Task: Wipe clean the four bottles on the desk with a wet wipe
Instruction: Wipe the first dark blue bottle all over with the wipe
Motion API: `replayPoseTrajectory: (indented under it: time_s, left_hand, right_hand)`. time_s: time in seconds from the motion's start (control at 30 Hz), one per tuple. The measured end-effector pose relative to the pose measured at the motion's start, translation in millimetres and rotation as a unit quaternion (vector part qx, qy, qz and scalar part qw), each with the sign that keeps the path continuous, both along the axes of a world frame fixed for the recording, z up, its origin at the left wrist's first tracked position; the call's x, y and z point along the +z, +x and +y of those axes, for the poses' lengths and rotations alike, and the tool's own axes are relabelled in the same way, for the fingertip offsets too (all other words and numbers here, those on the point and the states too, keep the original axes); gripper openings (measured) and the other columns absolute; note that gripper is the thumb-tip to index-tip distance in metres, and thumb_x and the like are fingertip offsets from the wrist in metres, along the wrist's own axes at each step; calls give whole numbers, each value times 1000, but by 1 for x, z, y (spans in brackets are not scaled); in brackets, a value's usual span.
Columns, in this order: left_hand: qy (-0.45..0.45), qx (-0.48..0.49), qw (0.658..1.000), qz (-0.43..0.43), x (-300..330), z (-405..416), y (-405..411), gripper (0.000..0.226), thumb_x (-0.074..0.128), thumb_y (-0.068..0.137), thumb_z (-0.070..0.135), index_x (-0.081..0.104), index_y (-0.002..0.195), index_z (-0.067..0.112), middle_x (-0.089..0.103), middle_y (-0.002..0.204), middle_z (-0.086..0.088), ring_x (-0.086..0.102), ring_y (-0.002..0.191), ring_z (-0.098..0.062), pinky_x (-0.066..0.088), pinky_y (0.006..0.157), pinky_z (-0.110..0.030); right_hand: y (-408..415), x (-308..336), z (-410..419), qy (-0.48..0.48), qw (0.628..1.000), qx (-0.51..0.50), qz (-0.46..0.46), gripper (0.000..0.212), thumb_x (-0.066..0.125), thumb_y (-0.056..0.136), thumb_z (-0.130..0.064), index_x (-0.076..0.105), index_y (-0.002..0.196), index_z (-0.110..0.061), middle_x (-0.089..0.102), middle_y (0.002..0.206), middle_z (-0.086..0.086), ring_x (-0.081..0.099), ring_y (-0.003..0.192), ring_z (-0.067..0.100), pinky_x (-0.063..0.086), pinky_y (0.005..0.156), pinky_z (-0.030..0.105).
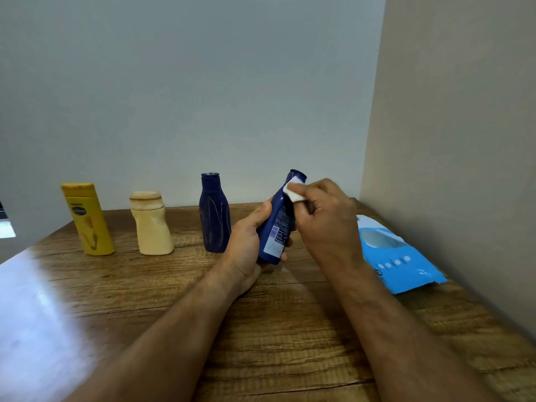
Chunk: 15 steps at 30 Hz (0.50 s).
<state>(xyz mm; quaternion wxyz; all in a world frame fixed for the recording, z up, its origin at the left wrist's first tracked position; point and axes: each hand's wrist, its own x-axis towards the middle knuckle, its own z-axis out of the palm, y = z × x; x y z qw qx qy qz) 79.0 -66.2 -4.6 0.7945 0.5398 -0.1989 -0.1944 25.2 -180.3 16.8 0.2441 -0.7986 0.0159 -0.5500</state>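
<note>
My left hand [246,245] grips the lower part of a dark blue bottle [280,224], held tilted above the desk with its label toward me. My right hand [324,216] pinches a folded white wet wipe [294,190] against the bottle's neck, just under the cap. Three other bottles stand upright in a row near the wall: a yellow one [88,219] at the left with streaks on it, a cream one [152,224] with a dirty cap, and a second dark blue one [214,213] with pale streaks.
The wooden desk [284,329] runs to a grey back wall and a beige side wall on the right. A light blue pack of wipes [397,256] lies flat at the right, by the side wall. Glare covers the desk's left front.
</note>
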Motion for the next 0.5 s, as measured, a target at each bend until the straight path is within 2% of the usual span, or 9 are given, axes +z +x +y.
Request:
replayPoseTrajectory:
  time_s: [0.13,0.23,0.33,0.4,0.5]
  left_hand:
    - [7,3,1000,-26,-2,2,2,39,47,102,43,67,121,15,74,82,-6,66,67,-21,50,53,-30]
    - [-7,9,999,-35,-3,2,5,35,47,103,40,69,118,17,72,81,-6,65,66,-19,49,59,-33]
    - [-41,-2,999,-21,-2,2,7,32,46,103,36,71,116,20,74,86,-6,69,74,-19,53,70,-36]
    - [-39,-5,999,-27,-2,2,7,32,46,103,36,71,115,19,73,83,-6,67,71,-19,52,65,-35]
    - [-4,-10,998,-56,-3,3,4,33,45,103,38,68,117,18,72,82,-7,64,65,-19,49,52,-31]
  right_hand:
    - [1,0,-2,11,1000,2,0,23,65,89,-12,73,110,-12,58,90,0,51,74,7,37,69,-4]
    - [-4,-4,-2,-41,996,58,46,18,70,86,-13,75,103,-13,57,84,-3,48,67,2,39,64,1]
    - [-8,-8,-2,-101,984,107,106,20,72,83,-15,76,102,-13,60,85,-4,53,72,4,41,68,6]
    - [-7,-7,-1,-93,988,86,83,22,72,82,-11,76,103,-13,59,86,-4,51,70,2,40,68,4]
    - [-4,-1,-2,-11,1000,9,-2,24,68,85,-7,75,107,-12,57,87,-1,52,72,6,37,68,-3]
